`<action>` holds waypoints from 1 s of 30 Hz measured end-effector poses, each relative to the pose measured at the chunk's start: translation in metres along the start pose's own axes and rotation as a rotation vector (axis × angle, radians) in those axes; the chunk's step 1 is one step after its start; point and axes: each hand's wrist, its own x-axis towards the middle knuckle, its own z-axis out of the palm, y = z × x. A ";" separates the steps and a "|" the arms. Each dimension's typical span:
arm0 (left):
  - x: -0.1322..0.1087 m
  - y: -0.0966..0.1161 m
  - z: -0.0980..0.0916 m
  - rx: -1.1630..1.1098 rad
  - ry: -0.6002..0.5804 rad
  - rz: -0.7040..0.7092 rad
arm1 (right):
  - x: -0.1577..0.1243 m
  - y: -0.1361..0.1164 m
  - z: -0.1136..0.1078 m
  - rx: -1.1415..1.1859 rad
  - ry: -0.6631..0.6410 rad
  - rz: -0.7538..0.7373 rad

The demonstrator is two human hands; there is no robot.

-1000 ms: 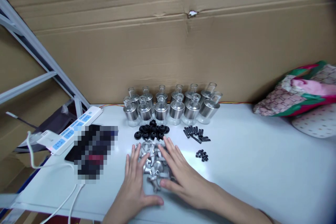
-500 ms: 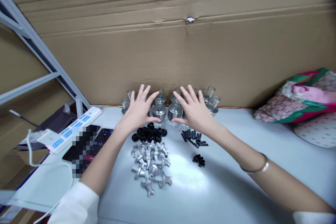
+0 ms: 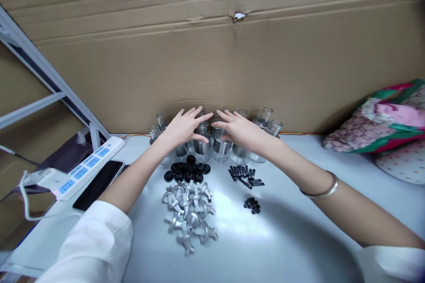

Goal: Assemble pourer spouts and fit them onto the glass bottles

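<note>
Against the cardboard wall (image 3: 212,62), at the far edge of the table (image 3: 292,239), the glass bottles (image 3: 222,148) with round silver sleeves stood clustered. The middle ones were hidden beneath the left hand (image 3: 184,129) and right hand (image 3: 239,131), both flat, fingers stretched loose, gripping nothing.

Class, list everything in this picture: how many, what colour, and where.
table: one, white, underneath everything
cardboard: one sheet, brown, behind
glass bottles: several, clear with silver bands, against the cardboard
round caps: pile, black, before the bottles
metal fittings: pile, silver, centre
short tubes: heap, black, right of the caps
small rings: cluster, black, nearer than the tubes
power strip: one, white and blue, left
phone: one, black, beside the power strip
bag: one, pink and green, far right
bracelet: one, silver, right wrist
left hand: one, open, over the bottles
right hand: one, open, over the bottles
</note>
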 end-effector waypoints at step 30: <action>-0.031 -0.029 0.002 0.026 -0.009 -0.159 | -0.024 0.031 0.003 0.016 -0.090 0.243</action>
